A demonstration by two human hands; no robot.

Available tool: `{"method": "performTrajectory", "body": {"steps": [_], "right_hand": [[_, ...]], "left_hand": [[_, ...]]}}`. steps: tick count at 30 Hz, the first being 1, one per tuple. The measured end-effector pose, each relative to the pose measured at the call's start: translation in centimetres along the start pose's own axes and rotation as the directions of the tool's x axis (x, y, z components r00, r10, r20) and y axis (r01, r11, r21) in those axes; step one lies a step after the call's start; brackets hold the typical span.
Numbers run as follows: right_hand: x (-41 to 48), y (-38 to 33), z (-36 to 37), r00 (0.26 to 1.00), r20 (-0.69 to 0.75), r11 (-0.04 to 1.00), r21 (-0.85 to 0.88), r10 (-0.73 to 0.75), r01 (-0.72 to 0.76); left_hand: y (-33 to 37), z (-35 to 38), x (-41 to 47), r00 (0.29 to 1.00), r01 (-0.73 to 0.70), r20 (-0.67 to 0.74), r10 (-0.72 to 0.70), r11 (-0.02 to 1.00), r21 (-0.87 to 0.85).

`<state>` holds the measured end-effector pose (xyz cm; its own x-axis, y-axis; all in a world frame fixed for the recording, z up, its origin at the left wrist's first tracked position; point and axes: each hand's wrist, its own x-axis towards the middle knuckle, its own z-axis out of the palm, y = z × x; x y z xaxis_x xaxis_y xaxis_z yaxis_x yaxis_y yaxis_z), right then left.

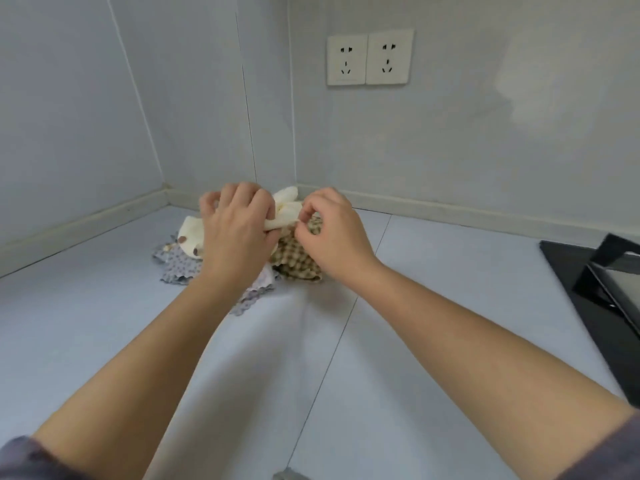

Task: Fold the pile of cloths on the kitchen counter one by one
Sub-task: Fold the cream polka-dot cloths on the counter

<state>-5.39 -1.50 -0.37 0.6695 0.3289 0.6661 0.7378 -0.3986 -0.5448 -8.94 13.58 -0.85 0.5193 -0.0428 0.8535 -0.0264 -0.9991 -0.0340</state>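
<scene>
fingers (258,202) of the left hand (239,233) curl down around a cream cloth (287,209) and grip it, while the right hand (334,233) pinches the same cloth's edge between thumb and forefinger. the cream cloth sits bunched on top of the others in the far corner of the bench (104,323). a brown checked cloth (294,263) and a grey flowered cloth (178,265) lie crumpled beneath it. a black hob (595,306) sits at the right edge, and two wall sockets (370,58) are above.
</scene>
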Motion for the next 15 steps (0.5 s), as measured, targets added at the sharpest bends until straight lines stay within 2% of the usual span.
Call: {"method": "performTrajectory", "body": {"steps": [2, 4, 6, 8, 11, 13, 15], "right_hand": [[-1.4, -1.4, -2.3, 0.999, -0.035, 0.999, 0.034, 0.016, -0.015], [-2.9, -3.1, -4.9, 0.997, -0.038, 0.994, 0.091, 0.065, -0.061], [-4.2, -4.5, -7.2, 0.994, -0.069, 0.987, 0.145, 0.086, -0.075], [-5.2, -5.5, -9.0, 0.989, -0.106, 0.977, 0.193, 0.107, -0.085], [-6.6, -6.9, -11.8, 0.973, -0.127, 0.948, 0.28, 0.191, -0.149], [-7.4, -7.5, -13.6, 0.957, -0.143, 0.926, 0.325, 0.252, -0.195], [-8.3, -8.0, -15.4, 0.943, -0.139, 0.902, 0.36, 0.303, -0.236]], "left_hand": [[1.5, -1.9, 0.0, 0.999, -0.05, 0.02, 0.051, 0.998, -0.039], [3.1, -4.4, 0.0, 0.993, -0.042, 0.105, 0.063, 0.98, -0.192], [4.8, -6.9, 0.4, 0.968, 0.088, 0.251, 0.02, 0.908, -0.409], [6.5, -9.3, 1.0, 0.924, 0.242, 0.382, -0.021, 0.805, -0.542], [8.8, -12.2, 1.5, 0.83, 0.347, 0.555, 0.061, 0.723, -0.597], [10.0, -13.4, 1.6, 0.777, 0.323, 0.613, 0.141, 0.748, -0.58], [11.1, -14.0, 1.6, 0.759, 0.277, 0.627, 0.179, 0.782, -0.558]]}}
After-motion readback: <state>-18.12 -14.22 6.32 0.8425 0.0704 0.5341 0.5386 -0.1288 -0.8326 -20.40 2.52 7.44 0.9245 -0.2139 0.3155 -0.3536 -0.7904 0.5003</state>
